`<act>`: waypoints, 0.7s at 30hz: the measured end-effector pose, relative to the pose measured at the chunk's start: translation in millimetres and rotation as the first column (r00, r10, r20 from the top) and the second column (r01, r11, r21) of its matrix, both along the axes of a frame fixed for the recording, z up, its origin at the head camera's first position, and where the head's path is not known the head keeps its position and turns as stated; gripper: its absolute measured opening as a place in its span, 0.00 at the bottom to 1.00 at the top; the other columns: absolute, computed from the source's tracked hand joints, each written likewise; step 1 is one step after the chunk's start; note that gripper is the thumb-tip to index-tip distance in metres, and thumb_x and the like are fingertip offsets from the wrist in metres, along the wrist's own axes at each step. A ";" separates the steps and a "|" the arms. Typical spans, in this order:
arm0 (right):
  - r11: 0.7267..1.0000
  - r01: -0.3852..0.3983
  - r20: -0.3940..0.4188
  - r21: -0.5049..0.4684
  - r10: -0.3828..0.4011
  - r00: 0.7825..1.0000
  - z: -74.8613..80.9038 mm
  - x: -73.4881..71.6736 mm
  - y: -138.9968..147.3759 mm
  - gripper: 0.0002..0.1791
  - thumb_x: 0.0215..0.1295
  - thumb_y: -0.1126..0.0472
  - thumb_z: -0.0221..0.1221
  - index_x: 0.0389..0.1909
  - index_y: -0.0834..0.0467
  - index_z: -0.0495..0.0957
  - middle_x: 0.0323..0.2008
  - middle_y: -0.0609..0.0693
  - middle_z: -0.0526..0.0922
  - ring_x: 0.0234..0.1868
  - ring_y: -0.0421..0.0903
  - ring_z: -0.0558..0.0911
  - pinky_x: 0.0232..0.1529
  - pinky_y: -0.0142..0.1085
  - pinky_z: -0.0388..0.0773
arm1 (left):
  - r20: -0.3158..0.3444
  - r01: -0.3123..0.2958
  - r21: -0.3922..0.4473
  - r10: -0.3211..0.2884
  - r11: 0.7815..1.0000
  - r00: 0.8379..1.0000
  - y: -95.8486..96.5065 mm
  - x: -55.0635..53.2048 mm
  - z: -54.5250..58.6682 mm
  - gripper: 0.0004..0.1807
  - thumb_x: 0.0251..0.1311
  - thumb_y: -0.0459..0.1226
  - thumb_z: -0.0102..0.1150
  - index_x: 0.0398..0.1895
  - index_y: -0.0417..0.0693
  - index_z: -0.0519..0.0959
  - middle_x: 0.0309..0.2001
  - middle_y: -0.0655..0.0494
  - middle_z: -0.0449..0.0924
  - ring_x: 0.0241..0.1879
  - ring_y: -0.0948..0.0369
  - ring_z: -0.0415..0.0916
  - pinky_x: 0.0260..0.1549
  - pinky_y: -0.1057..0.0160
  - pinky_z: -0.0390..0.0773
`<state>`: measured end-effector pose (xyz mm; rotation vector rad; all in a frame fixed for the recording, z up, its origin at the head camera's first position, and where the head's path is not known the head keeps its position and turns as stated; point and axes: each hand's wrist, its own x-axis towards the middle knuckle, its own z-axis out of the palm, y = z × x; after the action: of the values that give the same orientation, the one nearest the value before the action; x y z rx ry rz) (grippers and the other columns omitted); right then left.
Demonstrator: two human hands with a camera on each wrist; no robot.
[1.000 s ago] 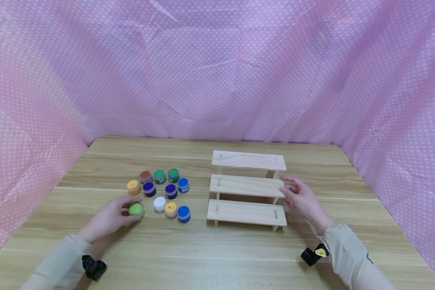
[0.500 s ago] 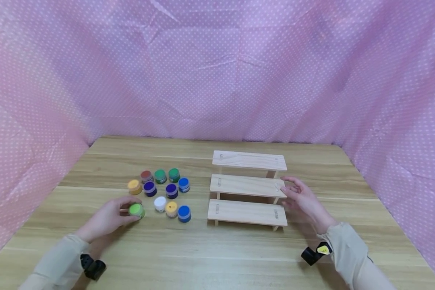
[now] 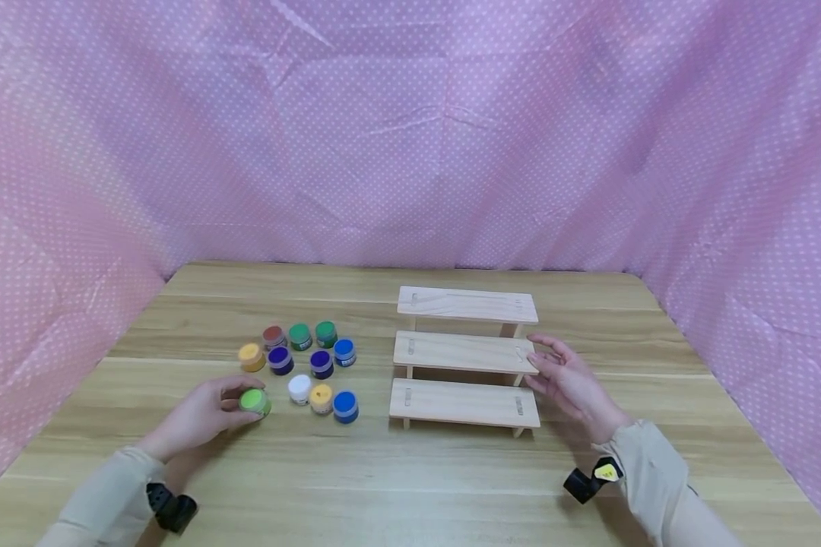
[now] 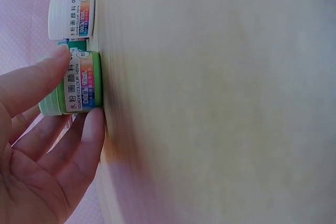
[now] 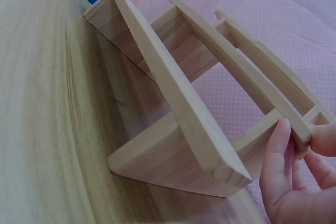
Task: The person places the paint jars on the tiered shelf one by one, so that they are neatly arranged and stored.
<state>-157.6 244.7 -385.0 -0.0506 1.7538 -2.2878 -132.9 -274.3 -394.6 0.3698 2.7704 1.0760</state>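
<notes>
Tipping could be caused by jerking: the round lime-green plastic jar (image 4: 82, 85) is pinched on the wood-grained tabletop (image 3: 383, 486) by the left grip (image 3: 198, 416), the three-tier pale-wood rack (image 3: 464, 352) by the right grip (image 3: 576, 386).

Wood-grained table (image 3: 383, 486) carries rack (image 3: 461, 352) and paint jars (image 3: 321, 365)

On the table, the three-tier rack stands on its legs. Left of the rack, the lidded paint jars form a loose cluster: two blue jars (image 3: 345, 406) nearest it, a yellow jar (image 3: 251, 356) and a light green jar (image 3: 253, 401) among the farthest.
</notes>
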 end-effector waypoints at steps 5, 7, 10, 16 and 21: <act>1.000 0.011 0.011 0.020 -0.011 1.000 0.4 0.6 -0.8 0.15 0.70 0.70 0.48 0.51 0.50 0.68 0.36 0.43 0.77 0.34 0.36 0.79 0.41 0.27 0.81 | -0.014 0.011 -0.007 -0.011 1.000 1.000 -2.8 -0.6 0.1 0.22 0.50 0.35 0.69 0.50 0.38 0.78 0.49 0.42 0.79 0.48 0.47 0.78 0.44 0.55 0.82; 1.000 0.013 0.015 0.023 -0.013 1.000 0.6 1.1 -0.9 0.15 0.70 0.70 0.48 0.52 0.50 0.67 0.36 0.43 0.77 0.35 0.36 0.79 0.42 0.27 0.81 | -0.012 0.011 -0.018 -0.011 1.000 1.000 -3.7 -0.5 1.5 0.22 0.50 0.36 0.69 0.50 0.38 0.78 0.49 0.41 0.79 0.47 0.48 0.79 0.43 0.56 0.83; 1.000 0.012 0.014 0.018 -0.012 1.000 0.7 1.2 -1.1 0.15 0.70 0.70 0.48 0.53 0.52 0.66 0.37 0.43 0.77 0.35 0.36 0.79 0.42 0.28 0.81 | 0.002 -0.001 -0.033 0.001 0.999 1.000 -4.7 -0.1 5.0 0.24 0.51 0.38 0.68 0.52 0.38 0.78 0.50 0.39 0.79 0.46 0.49 0.80 0.43 0.56 0.83; 1.000 0.010 0.011 0.015 -0.010 1.000 0.7 0.5 -1.1 0.16 0.70 0.67 0.50 0.56 0.54 0.65 0.36 0.42 0.76 0.35 0.35 0.79 0.43 0.28 0.81 | 0.010 -0.071 -0.017 0.072 0.997 0.997 -3.2 -0.5 15.4 0.31 0.54 0.43 0.67 0.57 0.34 0.73 0.55 0.33 0.74 0.47 0.47 0.80 0.42 0.55 0.83; 1.000 0.004 0.009 0.020 -0.005 1.000 0.0 0.4 -0.2 0.15 0.70 0.66 0.50 0.55 0.52 0.65 0.36 0.41 0.77 0.36 0.34 0.79 0.43 0.29 0.81 | -0.028 -0.118 0.029 0.119 0.993 0.993 1.4 -2.0 24.2 0.33 0.57 0.44 0.64 0.61 0.34 0.69 0.57 0.32 0.72 0.53 0.43 0.74 0.44 0.60 0.82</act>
<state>-157.2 244.5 -385.0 -0.0329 1.7740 -2.2698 -135.0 -272.9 -370.4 0.2294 2.8382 1.1444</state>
